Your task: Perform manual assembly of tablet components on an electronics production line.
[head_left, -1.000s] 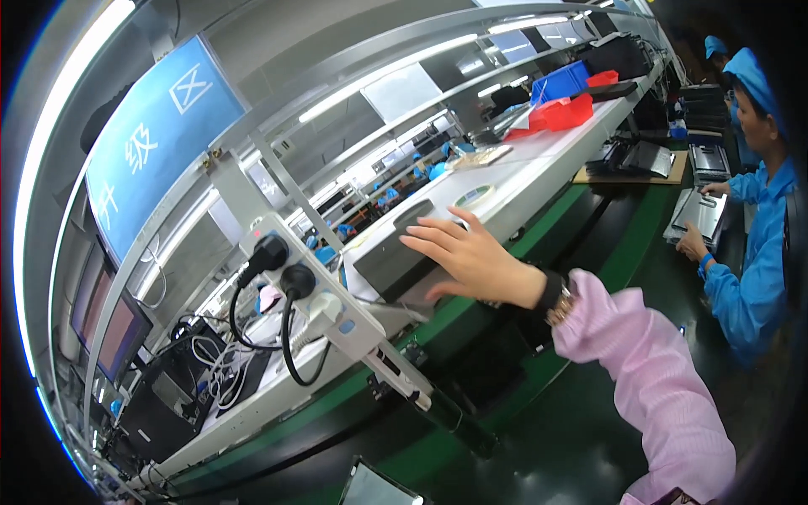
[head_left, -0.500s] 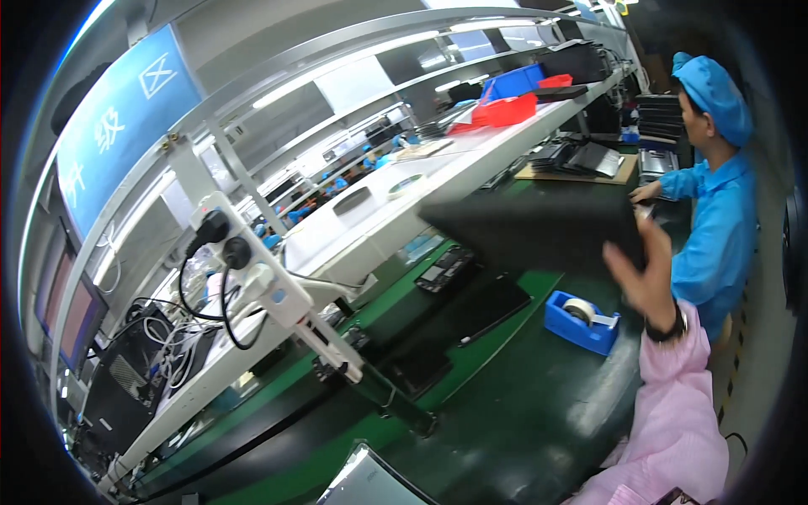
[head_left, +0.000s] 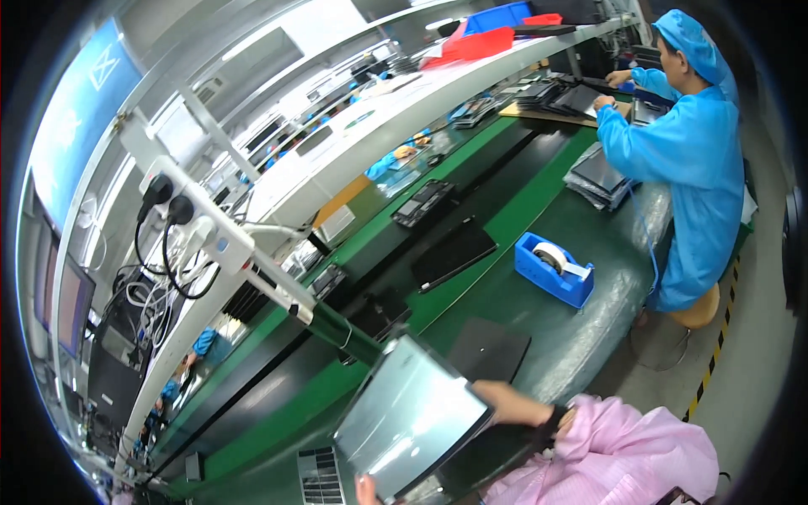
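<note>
Shiny panel (head_left: 412,417) tilted at my 6 o'clock. R hand (head_left: 512,403) clamped on its 3 o'clock edge; L hand (head_left: 367,490) at its 7 o'clock, mostly cut off, can't tell grip. Blue tape disp. (head_left: 539,273) approx 1–2 o'clock from it.

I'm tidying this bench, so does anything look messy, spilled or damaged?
The white cables beside the black computer case lie in a loose tangle, which looks untidy. I see no spill; the screen panel in the right hand shows no clear damage, though glare covers part.
</note>
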Tool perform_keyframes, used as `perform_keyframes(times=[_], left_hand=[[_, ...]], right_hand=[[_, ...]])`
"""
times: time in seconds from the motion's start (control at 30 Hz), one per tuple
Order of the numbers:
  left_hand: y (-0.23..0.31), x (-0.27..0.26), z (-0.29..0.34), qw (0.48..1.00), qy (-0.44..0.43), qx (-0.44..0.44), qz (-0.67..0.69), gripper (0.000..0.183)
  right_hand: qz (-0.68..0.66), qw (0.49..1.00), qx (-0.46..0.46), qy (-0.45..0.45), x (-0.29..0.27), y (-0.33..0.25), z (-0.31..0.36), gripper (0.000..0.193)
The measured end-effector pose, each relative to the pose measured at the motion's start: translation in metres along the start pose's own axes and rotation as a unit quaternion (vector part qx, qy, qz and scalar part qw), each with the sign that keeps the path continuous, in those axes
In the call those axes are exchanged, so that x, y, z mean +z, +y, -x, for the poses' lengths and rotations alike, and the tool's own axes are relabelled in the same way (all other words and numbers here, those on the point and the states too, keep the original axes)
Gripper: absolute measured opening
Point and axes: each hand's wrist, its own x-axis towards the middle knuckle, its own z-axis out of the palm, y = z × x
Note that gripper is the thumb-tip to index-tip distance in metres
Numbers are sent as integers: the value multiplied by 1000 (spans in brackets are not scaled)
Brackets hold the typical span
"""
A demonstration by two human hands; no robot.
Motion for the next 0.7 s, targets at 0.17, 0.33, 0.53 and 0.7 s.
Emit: perform_keyframes(times=[0.17, 0.33, 0.53, 0.7], left_hand=[[-20, 86, -9, 891, 92, -308, 321, 34], [-71, 133, 18, 926, -5, -314, 208, 39], [-61, 126, 3, 940, -114, -146, -286, 53], [-99, 125, 31, 958, -147, -118, -217, 60]], right_hand=[[-402, 896, 173, 75, -92, 8, -7, 54], [44, 984, 136, 107, -112, 58, -17, 47], [209, 963, 110, 128, -109, 74, -20, 38], [239, 956, 104, 138, -115, 83, -24, 35]])
